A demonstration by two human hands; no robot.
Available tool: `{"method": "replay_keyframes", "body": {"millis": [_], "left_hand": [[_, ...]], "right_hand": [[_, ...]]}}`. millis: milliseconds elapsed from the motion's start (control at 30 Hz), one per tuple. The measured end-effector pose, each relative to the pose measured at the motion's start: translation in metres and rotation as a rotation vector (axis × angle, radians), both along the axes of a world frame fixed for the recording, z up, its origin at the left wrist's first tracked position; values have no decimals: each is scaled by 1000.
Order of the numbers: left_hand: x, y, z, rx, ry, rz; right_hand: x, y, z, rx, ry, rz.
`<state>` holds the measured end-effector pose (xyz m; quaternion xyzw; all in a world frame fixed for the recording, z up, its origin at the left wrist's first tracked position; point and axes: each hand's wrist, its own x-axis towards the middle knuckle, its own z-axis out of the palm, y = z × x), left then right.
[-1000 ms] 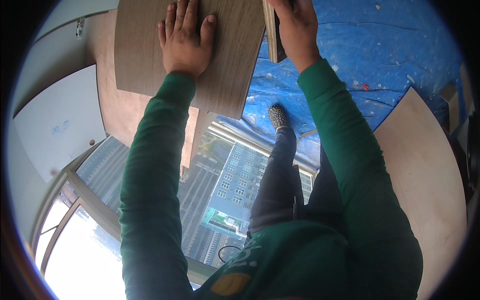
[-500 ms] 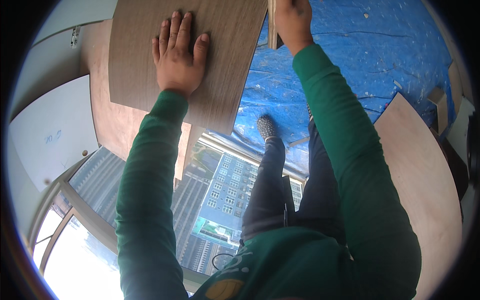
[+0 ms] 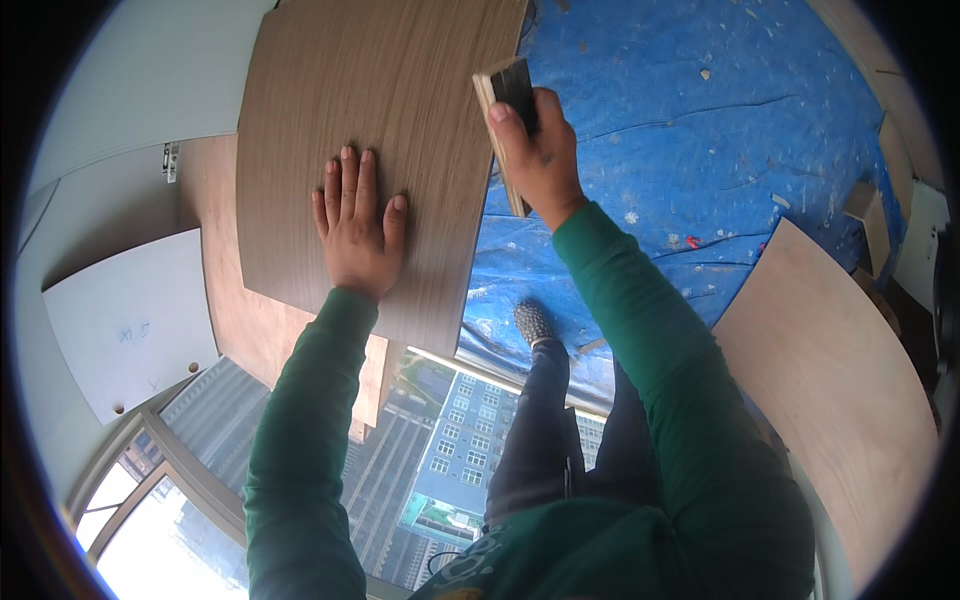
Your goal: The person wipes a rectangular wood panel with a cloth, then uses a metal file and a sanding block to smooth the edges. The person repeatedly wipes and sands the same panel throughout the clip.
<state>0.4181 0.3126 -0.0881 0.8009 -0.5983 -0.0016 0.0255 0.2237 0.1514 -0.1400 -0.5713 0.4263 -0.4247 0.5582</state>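
A brown wood-grain panel lies at the upper left over a paler board. On its surface my left hand rests flat with the fingers stretched out. My right hand grips a sanding block, a wooden piece with a dark face, thumb on its near side. The block is held along the panel's right edge; whether it touches that edge I cannot tell.
Blue plastic sheeting, speckled with debris, covers the floor on the right. A pale plywood sheet leans at the lower right. White cabinet panel with marks stands at left. Below is a window showing tall buildings.
My right hand with the sanding block has come nearer along the panel's right edge, bringing the block into fuller view. The view has shifted; my left hand stays flat on the panel.
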Motion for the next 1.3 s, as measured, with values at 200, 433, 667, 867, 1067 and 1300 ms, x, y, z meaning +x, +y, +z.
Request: {"method": "replay_keyframes", "body": {"millis": [200, 433, 667, 867, 1067, 1300], "left_hand": [[-3, -7, -3, 17, 10, -28], [1, 4, 8, 83, -2, 13], [-3, -12, 1, 63, 33, -21], [0, -2, 8, 93, 24, -1], [-4, -15, 2, 55, 71, -38], [1, -1, 10, 82, 32, -5]], "right_hand": [[11, -162, 16, -183, 106, -153], [-16, -11, 8, -63, 177, 151], [6, -173, 16, -61, 154, -88], [6, -65, 12, 92, 19, 49], [11, -224, -4, 354, -64, -34], [-34, -228, 43, 458, 384, 513]]}}
